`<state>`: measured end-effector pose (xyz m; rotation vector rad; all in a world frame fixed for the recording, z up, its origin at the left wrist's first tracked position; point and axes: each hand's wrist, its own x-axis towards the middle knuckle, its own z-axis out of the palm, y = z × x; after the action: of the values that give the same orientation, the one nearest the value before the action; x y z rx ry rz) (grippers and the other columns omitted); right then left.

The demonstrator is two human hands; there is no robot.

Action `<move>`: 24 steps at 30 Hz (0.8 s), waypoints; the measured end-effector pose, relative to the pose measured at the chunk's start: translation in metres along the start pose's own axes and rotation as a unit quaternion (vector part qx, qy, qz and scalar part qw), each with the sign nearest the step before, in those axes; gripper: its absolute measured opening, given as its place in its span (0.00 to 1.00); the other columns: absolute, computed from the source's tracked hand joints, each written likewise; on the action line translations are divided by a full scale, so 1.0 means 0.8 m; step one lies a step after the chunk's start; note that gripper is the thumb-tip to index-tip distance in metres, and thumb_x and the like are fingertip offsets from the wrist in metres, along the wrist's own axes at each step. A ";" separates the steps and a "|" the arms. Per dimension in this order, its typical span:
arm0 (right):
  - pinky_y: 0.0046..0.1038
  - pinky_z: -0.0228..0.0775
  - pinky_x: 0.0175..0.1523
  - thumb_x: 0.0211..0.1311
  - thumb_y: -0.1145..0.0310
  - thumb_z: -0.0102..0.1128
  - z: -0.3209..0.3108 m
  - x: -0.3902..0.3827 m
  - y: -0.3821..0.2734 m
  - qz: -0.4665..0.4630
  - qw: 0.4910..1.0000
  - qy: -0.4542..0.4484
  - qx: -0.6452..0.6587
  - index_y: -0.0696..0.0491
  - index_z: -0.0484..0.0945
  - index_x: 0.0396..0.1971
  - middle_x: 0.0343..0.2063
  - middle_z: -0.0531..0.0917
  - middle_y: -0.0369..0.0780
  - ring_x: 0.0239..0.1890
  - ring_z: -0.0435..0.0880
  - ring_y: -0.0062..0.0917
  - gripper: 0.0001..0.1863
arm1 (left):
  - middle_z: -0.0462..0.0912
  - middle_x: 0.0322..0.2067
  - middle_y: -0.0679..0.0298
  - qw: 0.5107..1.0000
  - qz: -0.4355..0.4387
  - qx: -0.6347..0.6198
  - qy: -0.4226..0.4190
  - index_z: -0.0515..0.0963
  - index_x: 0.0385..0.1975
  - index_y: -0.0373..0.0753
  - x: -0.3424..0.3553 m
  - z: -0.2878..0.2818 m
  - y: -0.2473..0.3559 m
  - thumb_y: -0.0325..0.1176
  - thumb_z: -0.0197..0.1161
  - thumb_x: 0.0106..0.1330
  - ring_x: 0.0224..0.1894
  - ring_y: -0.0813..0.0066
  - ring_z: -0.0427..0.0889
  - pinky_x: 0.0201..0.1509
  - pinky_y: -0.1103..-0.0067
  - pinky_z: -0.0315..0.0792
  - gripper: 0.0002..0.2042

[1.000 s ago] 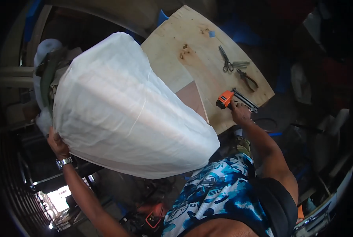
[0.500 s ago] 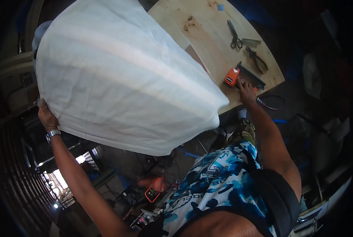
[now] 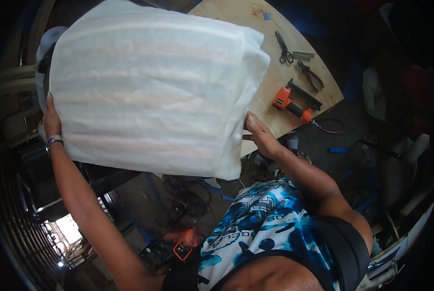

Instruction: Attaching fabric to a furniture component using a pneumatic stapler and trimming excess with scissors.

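White cloth-covered panel (image 3: 149, 92) held up between left and right sides

Panel: broad, thin-looking white cloth, lightly wrinkled – faint cream and pinkish bands show through, running roughly left to right. Left edge curved; right end has a loose flap with an uneven, ragged edge. Lower edge fairly straight, sagging a little.

Left hand (image 3: 51, 118), wristwatch (image 3: 55, 139) on its wrist, grips the panel's left edge; part of the grip is hidden behind it. Right hand (image 3: 263, 134) is at the loose flap on the right end, fingers partly hidden – cannot tell whether it pinches the cloth or only touches it. Panel spans the space between both hands, mostly above them in view, covering part of the plywood tabletop (image 3: 331, 92).

On the bare plywood, right of the panel: orange-and-black pneumatic stapler (image 3: 290, 102) nearest the right hand, then pliers (image 3: 310, 76), metal staple strips (image 3: 303, 56) and scissors (image 3: 284, 48).
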<state>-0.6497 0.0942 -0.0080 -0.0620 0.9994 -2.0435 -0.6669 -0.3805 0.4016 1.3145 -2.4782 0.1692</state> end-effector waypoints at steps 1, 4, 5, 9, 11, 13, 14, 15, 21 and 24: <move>0.33 0.60 0.63 0.68 0.42 0.46 0.024 0.008 -0.017 0.011 0.999 -0.006 -0.032 0.57 0.55 0.67 0.59 0.69 0.42 0.62 0.66 0.29 0.39 | 0.81 0.44 0.41 1.000 -0.005 -0.006 0.012 0.78 0.46 0.27 0.002 0.004 -0.008 0.77 0.40 0.57 0.51 0.51 0.78 0.55 0.68 0.68 0.49; 0.32 0.60 0.63 0.67 0.43 0.51 0.090 0.026 -0.054 -0.026 0.996 0.006 -0.085 0.60 0.58 0.64 0.56 0.72 0.44 0.59 0.69 0.28 0.39 | 0.78 0.47 0.37 1.000 -0.022 0.004 0.000 0.77 0.46 0.25 0.035 0.019 -0.039 0.77 0.41 0.56 0.55 0.47 0.74 0.58 0.67 0.65 0.49; 0.32 0.60 0.63 0.66 0.44 0.52 0.095 0.038 -0.052 -0.038 0.995 0.018 -0.096 0.60 0.58 0.64 0.55 0.73 0.45 0.58 0.70 0.28 0.39 | 0.77 0.48 0.37 1.000 -0.019 0.008 -0.016 0.77 0.47 0.26 0.043 0.026 -0.042 0.77 0.41 0.56 0.56 0.47 0.74 0.59 0.67 0.65 0.49; 0.31 0.63 0.60 0.63 0.34 0.44 0.108 0.073 -0.044 -0.025 0.998 0.048 -0.034 0.56 0.59 0.65 0.56 0.73 0.42 0.58 0.71 0.30 0.43 | 0.70 0.56 0.36 0.990 0.111 -0.076 0.037 0.72 0.54 0.27 0.101 0.064 -0.088 0.77 0.41 0.56 0.64 0.46 0.66 0.66 0.69 0.59 0.50; 0.40 0.61 0.60 0.65 0.35 0.41 0.095 0.091 -0.040 -0.062 0.998 0.034 -0.003 0.52 0.59 0.66 0.60 0.69 0.39 0.62 0.65 0.29 0.40 | 0.68 0.58 0.36 0.998 0.043 -0.037 0.008 0.71 0.55 0.28 0.120 0.071 -0.089 0.76 0.40 0.57 0.65 0.46 0.63 0.68 0.69 0.56 0.49; 0.37 0.58 0.63 0.68 0.41 0.40 0.105 0.073 -0.058 -0.096 0.994 0.022 -0.040 0.55 0.57 0.67 0.61 0.68 0.40 0.64 0.64 0.30 0.37 | 0.68 0.58 0.37 1.000 0.019 -0.007 -0.021 0.71 0.56 0.28 0.144 0.090 -0.135 0.76 0.39 0.58 0.65 0.46 0.63 0.68 0.69 0.56 0.49; 0.35 0.58 0.64 0.69 0.44 0.42 0.110 0.064 -0.067 -0.162 0.979 0.009 -0.121 0.56 0.57 0.67 0.61 0.68 0.41 0.64 0.64 0.29 0.36 | 0.68 0.58 0.37 0.999 0.005 0.019 -0.048 0.71 0.56 0.28 0.151 0.105 -0.156 0.75 0.38 0.58 0.65 0.47 0.63 0.68 0.68 0.57 0.49; 0.34 0.58 0.64 0.69 0.46 0.43 0.118 0.053 -0.078 -0.226 0.953 -0.005 -0.199 0.57 0.57 0.67 0.61 0.68 0.41 0.64 0.64 0.28 0.35 | 0.68 0.58 0.38 0.999 0.046 -0.015 -0.008 0.70 0.56 0.28 0.146 0.126 -0.184 0.74 0.37 0.60 0.66 0.47 0.63 0.68 0.69 0.57 0.48; 0.31 0.68 0.54 0.66 0.44 0.50 0.176 0.067 -0.163 -0.128 0.894 -0.009 -0.429 0.57 0.70 0.59 0.46 0.81 0.46 0.48 0.79 0.30 0.33 | 0.68 0.63 0.50 0.953 -0.172 -0.145 -0.206 0.62 0.64 0.30 0.007 0.245 -0.386 0.71 0.35 0.64 0.65 0.60 0.66 0.68 0.72 0.57 0.46; 0.33 0.71 0.51 0.65 0.42 0.49 0.181 0.072 -0.181 -0.142 0.849 -0.040 -0.507 0.56 0.74 0.54 0.39 0.83 0.49 0.42 0.82 0.34 0.32 | 0.67 0.63 0.51 0.906 -0.284 -0.241 -0.202 0.61 0.64 0.31 -0.156 0.296 -0.406 0.71 0.35 0.65 0.65 0.60 0.66 0.68 0.72 0.57 0.45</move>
<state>-0.7291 0.0105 0.1706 -0.8830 1.9993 -1.4982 -0.3901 -0.5279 0.1209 1.8809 -2.0794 -0.8741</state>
